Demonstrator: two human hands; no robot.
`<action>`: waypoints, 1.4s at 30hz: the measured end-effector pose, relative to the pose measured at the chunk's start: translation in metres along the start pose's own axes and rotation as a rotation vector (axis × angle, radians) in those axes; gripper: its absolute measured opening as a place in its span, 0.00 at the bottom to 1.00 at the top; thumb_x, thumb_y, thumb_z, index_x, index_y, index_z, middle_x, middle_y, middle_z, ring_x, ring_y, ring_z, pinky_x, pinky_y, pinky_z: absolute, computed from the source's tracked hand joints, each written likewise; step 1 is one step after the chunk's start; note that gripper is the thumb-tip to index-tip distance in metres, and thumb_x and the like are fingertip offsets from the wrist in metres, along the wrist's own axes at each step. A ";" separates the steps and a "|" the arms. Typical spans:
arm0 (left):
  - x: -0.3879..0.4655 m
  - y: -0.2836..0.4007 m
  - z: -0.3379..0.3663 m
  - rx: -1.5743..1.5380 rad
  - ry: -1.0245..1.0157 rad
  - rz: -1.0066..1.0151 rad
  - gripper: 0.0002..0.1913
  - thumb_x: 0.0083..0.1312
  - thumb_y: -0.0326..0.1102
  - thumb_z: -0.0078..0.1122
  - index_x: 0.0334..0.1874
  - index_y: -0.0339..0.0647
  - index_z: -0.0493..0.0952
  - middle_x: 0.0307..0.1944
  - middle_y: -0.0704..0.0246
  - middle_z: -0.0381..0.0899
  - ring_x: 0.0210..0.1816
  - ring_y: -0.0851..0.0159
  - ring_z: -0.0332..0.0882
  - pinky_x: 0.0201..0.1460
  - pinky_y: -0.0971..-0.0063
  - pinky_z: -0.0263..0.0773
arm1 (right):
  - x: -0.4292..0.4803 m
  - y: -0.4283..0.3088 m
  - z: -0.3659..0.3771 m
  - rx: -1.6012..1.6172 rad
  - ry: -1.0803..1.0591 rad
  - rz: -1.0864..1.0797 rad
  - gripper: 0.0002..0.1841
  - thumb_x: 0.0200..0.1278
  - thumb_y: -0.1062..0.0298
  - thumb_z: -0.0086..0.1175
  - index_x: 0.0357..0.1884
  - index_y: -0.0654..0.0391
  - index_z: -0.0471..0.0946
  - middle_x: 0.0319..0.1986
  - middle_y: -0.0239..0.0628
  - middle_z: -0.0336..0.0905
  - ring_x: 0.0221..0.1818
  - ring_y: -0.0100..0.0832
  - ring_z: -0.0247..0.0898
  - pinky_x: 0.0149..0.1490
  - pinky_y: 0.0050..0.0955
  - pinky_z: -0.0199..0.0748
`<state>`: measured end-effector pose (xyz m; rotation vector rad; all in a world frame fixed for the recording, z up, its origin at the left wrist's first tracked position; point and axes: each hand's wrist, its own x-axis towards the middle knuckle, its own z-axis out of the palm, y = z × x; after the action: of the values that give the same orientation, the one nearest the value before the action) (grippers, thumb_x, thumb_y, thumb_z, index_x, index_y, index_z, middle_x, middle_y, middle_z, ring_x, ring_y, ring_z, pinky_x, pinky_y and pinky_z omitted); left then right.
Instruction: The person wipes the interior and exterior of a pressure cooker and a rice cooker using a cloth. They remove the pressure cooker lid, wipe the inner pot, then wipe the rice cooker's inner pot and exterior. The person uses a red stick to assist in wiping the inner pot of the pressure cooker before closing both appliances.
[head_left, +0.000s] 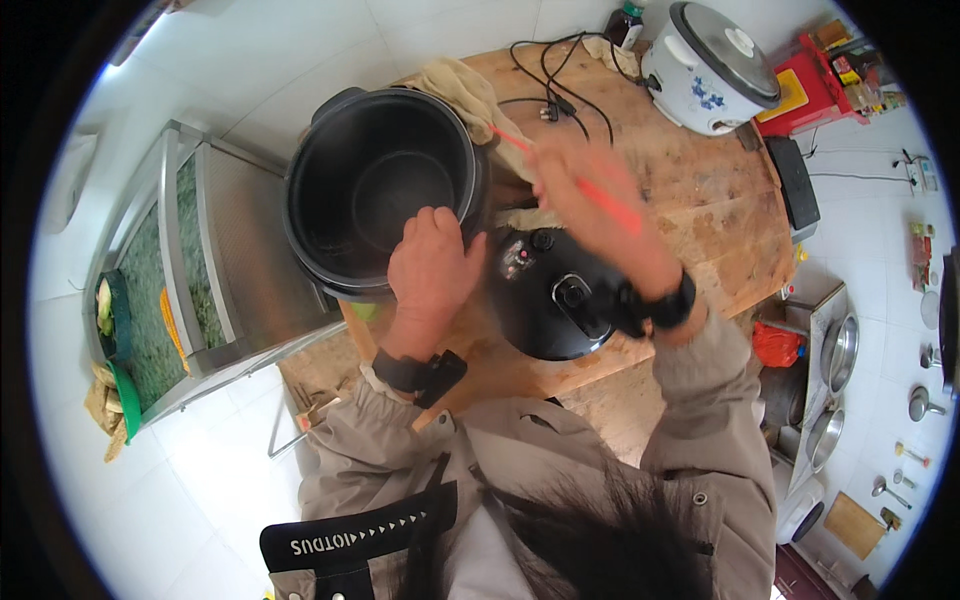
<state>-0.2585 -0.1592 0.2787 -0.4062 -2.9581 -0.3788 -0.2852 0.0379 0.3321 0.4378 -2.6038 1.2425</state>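
A large cooker with a dark inner pot (386, 169) stands open before me, its mouth facing up. Nothing shows on the pot's floor apart from a faint ring. My left hand (435, 251) grips the near right part of its rim, fingers over the inside and thumb on the outside. My right hand (589, 199), blurred by motion, is closed around a slender red stick-like utensil (611, 204), whose thin end points toward the pot's right side. Below that hand lies a round black pressure-cooker lid (551, 330) with a raised central handle, partly hidden by my wrist.
A beige cloth (461, 94) lies behind the cooker on the wooden table (697, 217). A black power cord (555, 82) coils near a white rice cooker (705, 75). At left stands a metal-framed cabinet (259, 202) with a green top. Metal bowls (838, 352) sit at right.
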 end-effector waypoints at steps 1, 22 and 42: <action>0.000 0.000 0.000 -0.005 -0.004 -0.008 0.18 0.57 0.46 0.68 0.34 0.40 0.71 0.37 0.64 0.74 0.42 0.56 0.78 0.37 0.63 0.79 | -0.016 -0.011 0.002 -0.105 0.114 -0.130 0.07 0.68 0.70 0.49 0.40 0.59 0.79 0.20 0.39 0.77 0.24 0.36 0.77 0.30 0.34 0.71; 0.000 -0.008 -0.001 -0.054 0.047 0.079 0.19 0.58 0.47 0.67 0.35 0.40 0.70 0.36 0.63 0.73 0.41 0.55 0.77 0.34 0.62 0.77 | 0.071 0.044 0.058 0.729 0.094 0.415 0.14 0.71 0.65 0.43 0.40 0.63 0.79 0.25 0.35 0.80 0.27 0.25 0.77 0.34 0.25 0.75; 0.001 -0.005 -0.013 -0.112 0.023 0.050 0.28 0.56 0.49 0.69 0.49 0.34 0.73 0.44 0.58 0.75 0.47 0.51 0.75 0.47 0.62 0.76 | 0.030 0.066 0.014 0.178 0.220 0.142 0.13 0.68 0.70 0.50 0.50 0.62 0.78 0.35 0.41 0.82 0.34 0.35 0.79 0.37 0.28 0.77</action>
<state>-0.2596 -0.1674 0.2905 -0.4842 -2.9065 -0.5413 -0.3375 0.0608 0.2858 0.1364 -2.3840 1.4848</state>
